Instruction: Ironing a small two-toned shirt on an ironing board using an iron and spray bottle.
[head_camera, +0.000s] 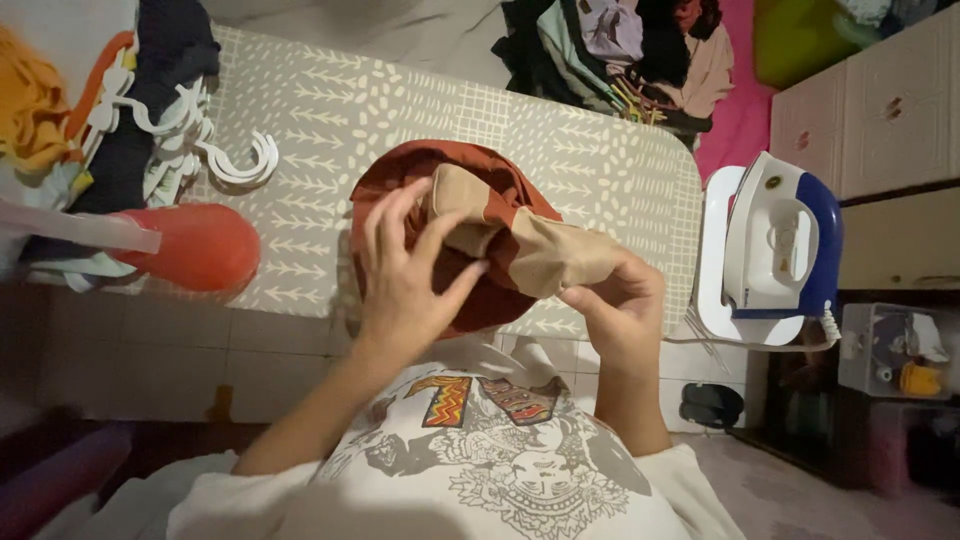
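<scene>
The person is working a rust-red and tan garment (500, 235) at the near edge of the ironing board (400, 110), roughly midway along it, and the job is looking to be in its early part: the cloth is bunched and rumpled rather than spread flat, and the iron (780, 245) is sitting untouched on its white rest past the board's right end. The left hand (405, 265) is lying over the bundle with fingers spread and curling, pinching a fold of the tan part near the top. The right hand (620, 305) is closing thumb and fingers on the tan end that is sticking out toward the right. The garment is showing a dark red outer cloth with tan panels or lining; which it is, I cannot say for sure in this dim light. At the board's far-left corner white hangers (215, 140) are lying beside a heap of clothes (90, 100), with a red rounded object (200, 245) near the left front edge. More clothes (620, 50) are piling beyond the far edge.
</scene>
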